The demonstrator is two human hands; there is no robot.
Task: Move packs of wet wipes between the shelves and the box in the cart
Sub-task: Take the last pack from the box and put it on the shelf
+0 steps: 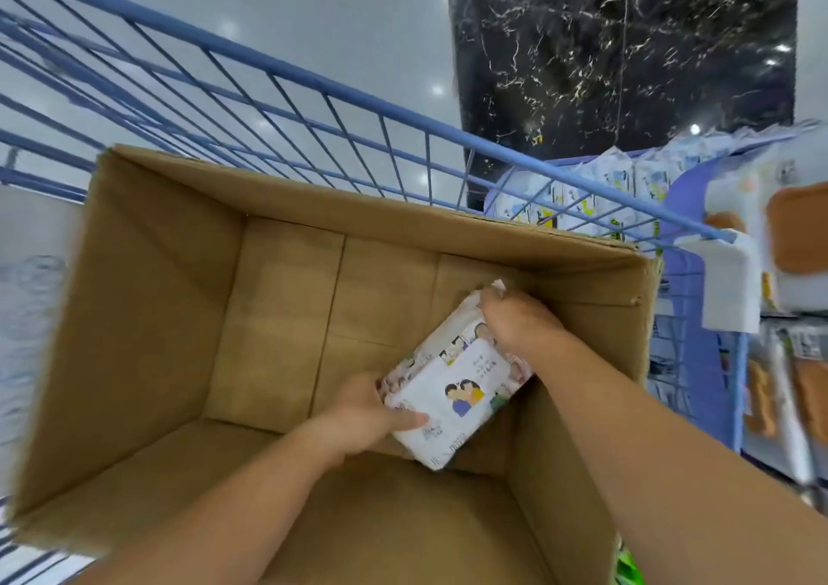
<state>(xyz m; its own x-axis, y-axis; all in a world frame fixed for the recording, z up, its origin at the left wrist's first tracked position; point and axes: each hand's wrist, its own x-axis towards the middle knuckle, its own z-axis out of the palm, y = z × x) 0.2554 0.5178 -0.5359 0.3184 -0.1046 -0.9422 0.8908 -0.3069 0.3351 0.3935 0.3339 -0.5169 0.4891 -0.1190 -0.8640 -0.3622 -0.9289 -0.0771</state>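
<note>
A white pack of wet wipes with a cartoon picture on its face lies tilted inside the open cardboard box, towards the box's right side. My left hand grips the pack's near left edge, thumb on top. My right hand grips the pack's far end with curled fingers. The box stands in the blue wire cart. Apart from this pack, the box's brown floor is bare.
Shelves on the right hold more white wipe packs and other blurred goods with orange labels. A black marble pillar stands beyond the cart. Grey glossy floor lies to the left and ahead.
</note>
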